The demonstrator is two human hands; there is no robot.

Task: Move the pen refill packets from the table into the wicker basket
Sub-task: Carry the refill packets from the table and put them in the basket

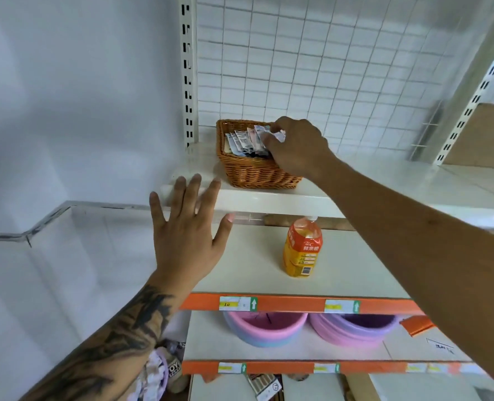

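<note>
A brown wicker basket (251, 172) stands on the white top shelf (268, 198). Several pen refill packets (244, 143) stand upright inside it. My right hand (297, 149) reaches over the basket's right side and grips a packet (279, 136) among the others. My left hand (185, 230) hovers below and left of the basket with its fingers spread, holding nothing, in front of the shelf edge. No table is in view.
An orange drink bottle (302, 247) stands on the shelf below. Two pink and purple bowls (264, 328) sit on a lower shelf with orange price strips. A wire grid panel (326, 68) backs the top shelf. A white wall lies to the left.
</note>
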